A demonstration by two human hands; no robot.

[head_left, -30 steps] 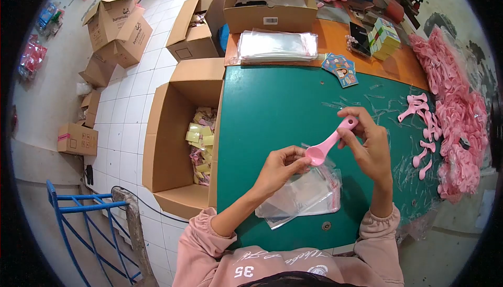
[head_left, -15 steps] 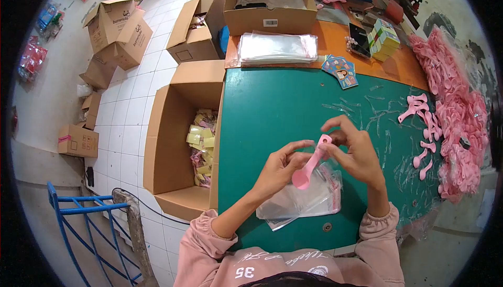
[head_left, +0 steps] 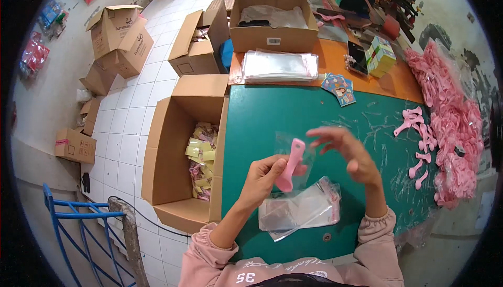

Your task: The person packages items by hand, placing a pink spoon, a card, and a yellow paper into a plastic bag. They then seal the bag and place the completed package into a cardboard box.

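My left hand (head_left: 265, 180) grips a pink spoon (head_left: 293, 164), its bowl end low and its holed handle end up. A clear plastic bag (head_left: 309, 162) is held along with the spoon. To the right, my right hand (head_left: 346, 153) is raised with its fingers apart and nothing in them, slightly blurred. Below both hands, a stack of clear bags (head_left: 298, 213) lies on the green table top (head_left: 262, 114). Several loose pink spoons (head_left: 414, 124) and thin clear strips (head_left: 387, 148) lie at the right.
An open carton (head_left: 167, 156) with yellow and pink packets stands left of the table. At the back are an open box (head_left: 272, 38), clear bags (head_left: 280, 67), printed cards (head_left: 340, 89) and yellow card stacks (head_left: 381, 56). A large pile of pink spoons (head_left: 453, 130) edges the right.
My right hand has let go of the spoon and moved away with its fingers spread. The spoon, now held by my left hand alone, has shifted left, with a clear bag around or behind it.
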